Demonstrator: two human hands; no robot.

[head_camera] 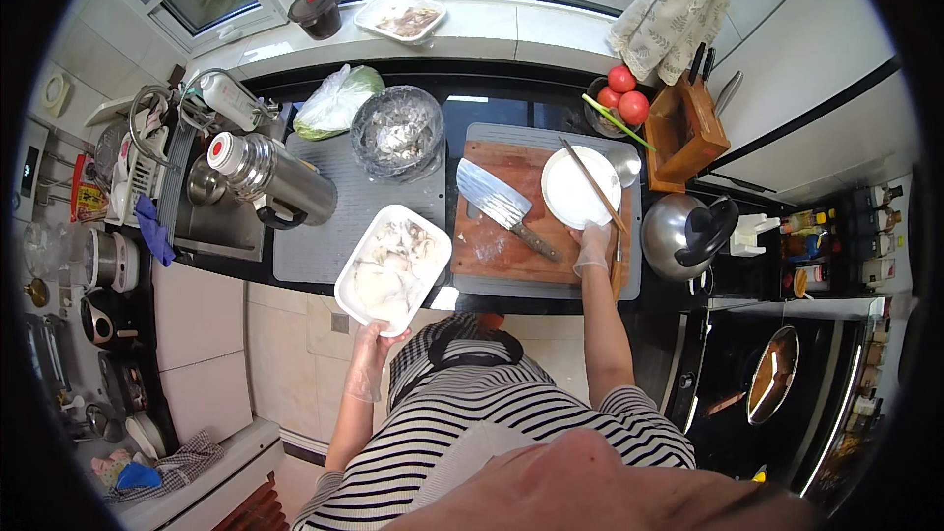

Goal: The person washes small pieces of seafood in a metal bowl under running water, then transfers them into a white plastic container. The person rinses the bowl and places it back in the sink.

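Note:
Both hands wear clear plastic gloves. My left hand grips the near end of a white foam tray that holds pale, wet pieces of food, perhaps seafood. With my right hand I hold the near rim of a white plate, which has a pair of wooden chopsticks lying across it. The plate is over the right part of a wooden cutting board. A cleaver lies flat on the board, its handle towards me. Behind the tray, a bowl wrapped in plastic holds grey-white food.
A steel thermos stands beside the sink at left. Bagged cabbage lies behind. At right are a bowl of tomatoes, a wooden knife block and a steel kettle. Another foam tray rests on the windowsill.

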